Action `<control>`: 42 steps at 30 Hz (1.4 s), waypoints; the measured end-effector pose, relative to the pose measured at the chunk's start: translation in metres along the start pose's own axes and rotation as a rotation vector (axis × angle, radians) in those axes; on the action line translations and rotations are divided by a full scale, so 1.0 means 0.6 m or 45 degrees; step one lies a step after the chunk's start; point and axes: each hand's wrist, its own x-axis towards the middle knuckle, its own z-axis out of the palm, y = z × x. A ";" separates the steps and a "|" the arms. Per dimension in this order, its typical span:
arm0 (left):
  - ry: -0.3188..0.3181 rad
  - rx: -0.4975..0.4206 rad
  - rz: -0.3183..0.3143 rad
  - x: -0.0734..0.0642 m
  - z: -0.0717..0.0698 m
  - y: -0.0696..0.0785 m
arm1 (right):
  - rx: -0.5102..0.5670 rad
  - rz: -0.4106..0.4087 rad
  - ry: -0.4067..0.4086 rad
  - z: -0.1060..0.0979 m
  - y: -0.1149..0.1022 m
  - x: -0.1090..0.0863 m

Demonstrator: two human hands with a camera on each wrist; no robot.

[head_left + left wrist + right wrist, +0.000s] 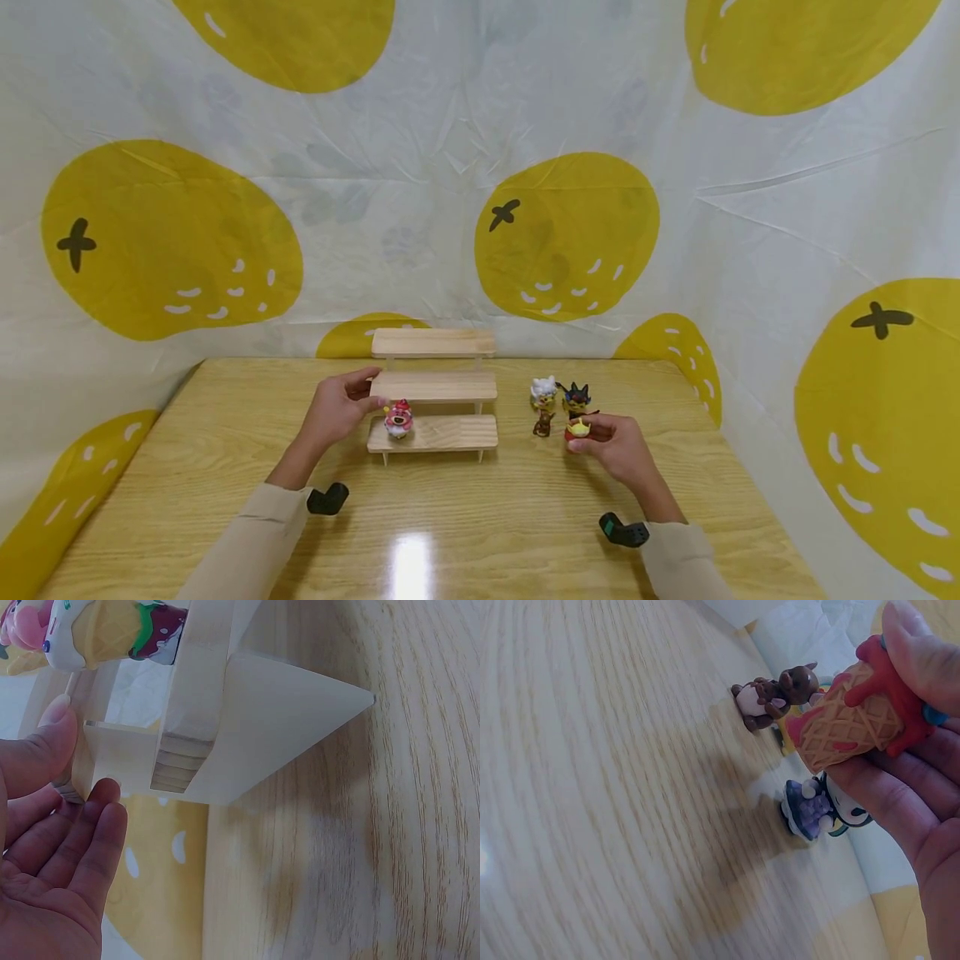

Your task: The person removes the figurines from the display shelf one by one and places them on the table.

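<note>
A three-step wooden stand (435, 387) sits at the table's middle; in the left wrist view its side panel (255, 727) fills the frame. A pink and white figurine (398, 419) stands on the lowest step, its base (97, 630) seen from below. My left hand (341, 408) hovers open just left of it, fingers (67, 840) relaxed, thumb near the stand's edge. My right hand (611, 442) grips a red and yellow ice-cream-cone figurine (577, 429), its waffle cone (847, 724) pinched between thumb and fingers.
A white-haired figurine (543, 392), a dark-eared figurine (576, 397) and a small brown one (542, 425) stand right of the stand. The brown one (772, 694) and a purple-based one (814, 810) appear near my right hand. Lemon-print cloth (570, 233) walls the table.
</note>
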 end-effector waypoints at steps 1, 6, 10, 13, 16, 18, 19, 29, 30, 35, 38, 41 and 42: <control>0.000 -0.001 0.001 0.000 0.000 0.000 | 0.000 0.000 0.001 -0.001 0.000 -0.001; 0.004 0.003 0.002 0.001 0.000 0.000 | 0.009 0.011 -0.005 -0.005 -0.001 -0.008; 0.002 0.000 0.009 0.001 0.000 0.000 | -0.009 0.016 -0.002 -0.008 0.003 -0.013; 0.001 0.002 0.010 0.001 0.001 0.001 | -0.031 0.016 0.006 -0.009 0.007 -0.014; 0.002 0.007 0.010 0.001 0.001 0.000 | -0.047 0.020 0.019 -0.010 0.011 -0.015; 0.005 0.014 0.012 0.001 0.001 -0.001 | -0.054 0.020 0.026 -0.011 0.013 -0.015; 0.006 0.015 0.016 0.001 0.001 -0.001 | -0.052 0.022 0.032 -0.011 0.013 -0.016; 0.012 0.014 0.014 0.000 0.000 -0.001 | -0.064 0.025 0.029 -0.017 0.013 -0.020; 0.012 0.015 0.013 0.001 0.000 -0.002 | -0.068 0.022 0.027 -0.017 0.013 -0.020; 0.012 0.017 0.017 0.002 0.000 -0.003 | -0.070 0.011 0.028 -0.018 0.013 -0.021; 0.010 0.017 0.020 0.002 0.000 -0.004 | -0.081 0.014 0.032 -0.018 0.014 -0.022; 0.013 0.018 0.012 0.002 0.000 -0.004 | -0.088 0.021 0.037 -0.019 0.015 -0.023; 0.012 0.020 0.011 0.002 0.000 -0.004 | -0.084 0.024 0.037 -0.019 0.016 -0.023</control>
